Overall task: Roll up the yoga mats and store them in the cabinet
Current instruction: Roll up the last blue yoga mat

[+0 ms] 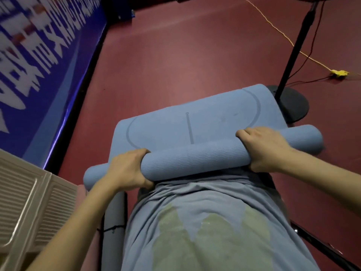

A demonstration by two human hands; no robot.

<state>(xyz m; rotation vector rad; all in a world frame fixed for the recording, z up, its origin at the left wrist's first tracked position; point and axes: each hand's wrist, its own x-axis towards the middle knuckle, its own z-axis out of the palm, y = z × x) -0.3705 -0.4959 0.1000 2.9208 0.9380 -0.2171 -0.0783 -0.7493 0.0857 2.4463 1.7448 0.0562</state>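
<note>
A blue yoga mat (195, 159) lies on the red floor, most of it wound into a thick roll across the middle of the view. Its last flat stretch (166, 126), printed with a curved line and a centre line, extends away from me. My left hand (127, 169) grips the roll near its left end, fingers curled over the top. My right hand (265, 147) grips it near the right end the same way. A dark grey rolled mat (114, 214) lies below my left forearm, tied with a black cord.
A black fan stand (293, 55) with a round base (291, 104) stands just past the mat's far right corner. A yellow cable (277, 30) and plug run across the floor. A blue banner wall (39, 65) is at left, a beige slatted cabinet (29, 202) at lower left.
</note>
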